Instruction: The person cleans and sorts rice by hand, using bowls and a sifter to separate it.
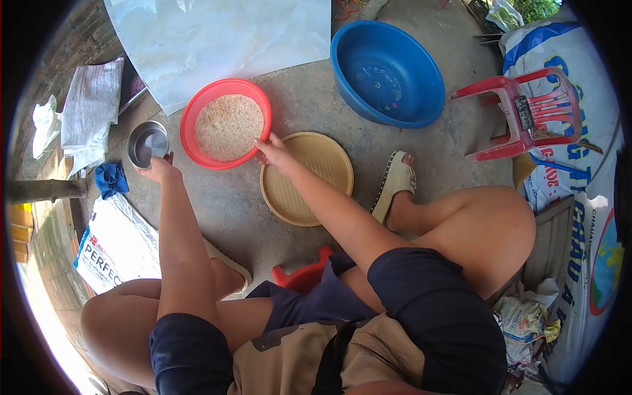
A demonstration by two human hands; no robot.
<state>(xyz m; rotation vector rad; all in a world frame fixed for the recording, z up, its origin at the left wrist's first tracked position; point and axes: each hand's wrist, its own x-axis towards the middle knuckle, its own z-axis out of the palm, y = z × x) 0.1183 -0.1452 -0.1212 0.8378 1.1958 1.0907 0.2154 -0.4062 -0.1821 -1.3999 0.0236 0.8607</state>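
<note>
My left hand [160, 168] grips the near rim of a small metal bowl [139, 145], which looks empty inside. To its right, a red plastic basin [187, 141] holds pale grains that look like rice [229, 127]. My right hand [275, 151] has its fingers closed on the basin's lower right rim, the thumb on the inner side. Partly under my right wrist lies a round woven bamboo tray [309, 191] with nothing on it, flat on the concrete floor.
A large blue tub [388, 76] stands at the upper right, beside a small red plastic chair [526, 118]. A pale sheet [224, 39] covers the floor at the top. White printed sacks [118, 247] lie at the left; a blue cloth [110, 179] is near them.
</note>
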